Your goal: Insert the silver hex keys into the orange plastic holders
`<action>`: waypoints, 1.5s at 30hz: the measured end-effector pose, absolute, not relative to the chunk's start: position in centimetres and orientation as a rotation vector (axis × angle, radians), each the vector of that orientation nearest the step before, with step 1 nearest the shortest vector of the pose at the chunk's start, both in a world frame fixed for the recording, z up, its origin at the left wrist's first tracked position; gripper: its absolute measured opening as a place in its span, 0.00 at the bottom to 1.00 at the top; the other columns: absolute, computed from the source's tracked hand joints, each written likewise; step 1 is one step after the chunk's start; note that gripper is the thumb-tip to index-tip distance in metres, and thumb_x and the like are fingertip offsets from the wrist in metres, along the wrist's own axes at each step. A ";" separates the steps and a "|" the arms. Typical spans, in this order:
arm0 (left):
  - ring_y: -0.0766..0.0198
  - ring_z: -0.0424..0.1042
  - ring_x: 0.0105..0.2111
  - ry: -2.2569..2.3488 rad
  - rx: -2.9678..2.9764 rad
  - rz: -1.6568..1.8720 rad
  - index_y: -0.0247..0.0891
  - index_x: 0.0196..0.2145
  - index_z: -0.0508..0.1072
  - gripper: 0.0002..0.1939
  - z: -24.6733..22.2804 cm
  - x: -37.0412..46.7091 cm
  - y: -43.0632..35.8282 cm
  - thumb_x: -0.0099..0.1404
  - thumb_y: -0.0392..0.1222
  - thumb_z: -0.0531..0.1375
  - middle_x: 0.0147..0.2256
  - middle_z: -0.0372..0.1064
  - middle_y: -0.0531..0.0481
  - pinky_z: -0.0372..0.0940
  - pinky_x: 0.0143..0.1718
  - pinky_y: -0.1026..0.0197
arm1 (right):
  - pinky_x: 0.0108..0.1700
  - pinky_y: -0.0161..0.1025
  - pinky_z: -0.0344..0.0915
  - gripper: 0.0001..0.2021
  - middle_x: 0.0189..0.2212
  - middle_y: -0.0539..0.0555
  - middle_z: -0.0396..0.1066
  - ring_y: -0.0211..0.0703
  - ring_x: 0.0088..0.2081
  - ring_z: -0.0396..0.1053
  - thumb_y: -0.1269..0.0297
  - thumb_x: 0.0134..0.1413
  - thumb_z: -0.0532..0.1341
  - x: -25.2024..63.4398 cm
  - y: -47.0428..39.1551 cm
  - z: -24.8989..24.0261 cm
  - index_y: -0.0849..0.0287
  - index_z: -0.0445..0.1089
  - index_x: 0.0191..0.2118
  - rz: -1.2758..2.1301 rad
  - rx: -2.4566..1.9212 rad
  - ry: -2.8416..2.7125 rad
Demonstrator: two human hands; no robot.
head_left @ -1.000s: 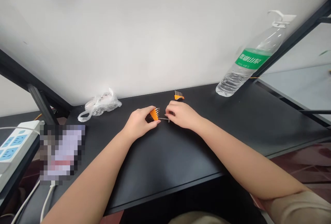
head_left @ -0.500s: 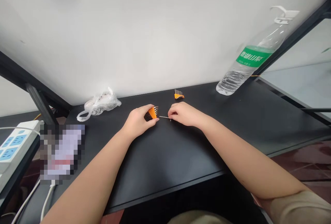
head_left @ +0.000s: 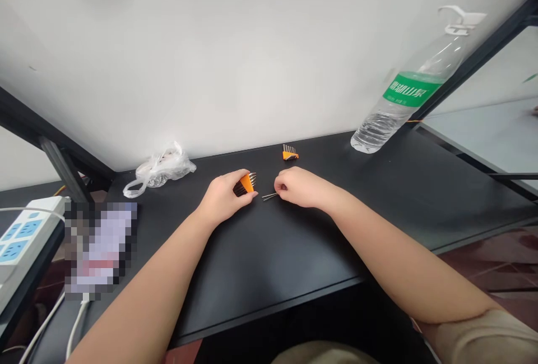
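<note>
My left hand (head_left: pixel 222 196) is closed round an orange holder (head_left: pixel 247 183), thumb below and fingers above. Several slim metal tips stick out of its right side, and dark rods show on the side toward my palm. To the right, my right hand (head_left: pixel 296 184) pinches thin metal rods (head_left: pixel 269 197); two slender ends point left toward the holder, a little apart from it. Their other ends are hidden in my fingers. A second orange holder (head_left: pixel 290 156) with several grey metal rods standing in it rests behind my right hand, near the wall.
A crumpled clear plastic bag (head_left: pixel 165 167) lies at the back left. At the right back stands a large water bottle (head_left: pixel 414 90) with a green label. A blurred-out flat item (head_left: pixel 105 246) and a white power strip (head_left: pixel 31 229) with cables are on the left.
The rods in my right hand have turned, and two ends now show side by side, pointing left and slightly down. My left hand has stayed almost still with the holder.
</note>
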State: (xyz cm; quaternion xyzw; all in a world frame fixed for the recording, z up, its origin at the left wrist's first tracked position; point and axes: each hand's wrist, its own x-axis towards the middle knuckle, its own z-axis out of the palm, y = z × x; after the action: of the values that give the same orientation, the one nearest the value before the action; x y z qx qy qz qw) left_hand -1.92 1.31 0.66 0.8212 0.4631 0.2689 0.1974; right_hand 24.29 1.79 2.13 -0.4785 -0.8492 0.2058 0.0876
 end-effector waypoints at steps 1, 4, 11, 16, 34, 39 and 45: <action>0.58 0.77 0.41 1.294 2.298 0.747 0.43 0.55 0.74 0.23 0.7 -1.9 1.3 0.64 0.51 0.66 0.47 0.79 0.51 0.71 0.46 0.56 | 0.31 0.38 0.59 0.08 0.27 0.53 0.75 0.41 0.27 0.68 0.75 0.53 0.64 24.2 1.7 2.3 0.56 0.75 0.27 0.650 -1.475 -2.537; 0.58 0.77 0.42 1.288 2.301 0.736 0.43 0.55 0.74 0.23 0.7 -1.9 1.4 0.64 0.51 0.66 0.47 0.79 0.51 0.71 0.47 0.56 | 0.29 0.37 0.57 0.06 0.29 0.52 0.75 0.40 0.27 0.68 0.75 0.50 0.65 24.0 1.4 2.8 0.57 0.74 0.28 0.744 -1.583 -2.575; 0.58 0.77 0.41 1.290 2.290 0.732 0.44 0.55 0.74 0.23 0.6 -1.9 1.4 0.64 0.52 0.66 0.46 0.79 0.51 0.71 0.46 0.56 | 0.34 0.36 0.60 0.02 0.37 0.53 0.77 0.40 0.32 0.71 0.68 0.55 0.64 24.2 1.4 2.8 0.56 0.75 0.33 0.754 -1.556 -2.588; 0.58 0.77 0.42 1.288 2.306 0.734 0.44 0.55 0.73 0.24 0.4 -1.9 1.4 0.64 0.52 0.67 0.46 0.79 0.52 0.70 0.47 0.56 | 0.34 0.36 0.60 0.05 0.37 0.53 0.76 0.42 0.34 0.71 0.60 0.57 0.66 24.3 1.1 3.3 0.56 0.75 0.34 0.836 -1.477 -2.644; 0.59 0.77 0.40 1.246 2.353 0.751 0.43 0.55 0.73 0.23 0.7 -1.7 1.2 0.63 0.48 0.67 0.45 0.79 0.52 0.71 0.45 0.57 | 0.35 0.36 0.55 0.05 0.32 0.51 0.69 0.38 0.31 0.63 0.73 0.61 0.58 22.7 0.1 3.6 0.58 0.66 0.34 0.480 -1.143 -2.463; 0.57 0.77 0.41 1.250 2.388 0.734 0.43 0.56 0.72 0.24 0.7 -1.7 1.2 0.64 0.50 0.66 0.46 0.78 0.50 0.71 0.46 0.56 | 0.35 0.36 0.57 0.07 0.34 0.52 0.69 0.38 0.31 0.63 0.73 0.64 0.57 22.5 0.2 3.1 0.59 0.69 0.34 0.468 -1.081 -2.456; 0.57 0.77 0.41 1.258 2.471 0.712 0.43 0.56 0.72 0.24 0.4 -1.6 1.3 0.64 0.50 0.66 0.45 0.78 0.50 0.70 0.47 0.55 | 0.34 0.38 0.56 0.08 0.36 0.53 0.67 0.38 0.31 0.62 0.73 0.67 0.57 22.5 -0.2 3.3 0.59 0.72 0.37 0.328 -1.082 -2.524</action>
State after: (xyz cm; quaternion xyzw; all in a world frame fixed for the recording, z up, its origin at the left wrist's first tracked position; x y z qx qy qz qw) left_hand -1.65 1.26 0.40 0.8548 0.4352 0.2464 0.1389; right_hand 22.52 -0.23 3.26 -0.3843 -0.8965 0.1165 0.1869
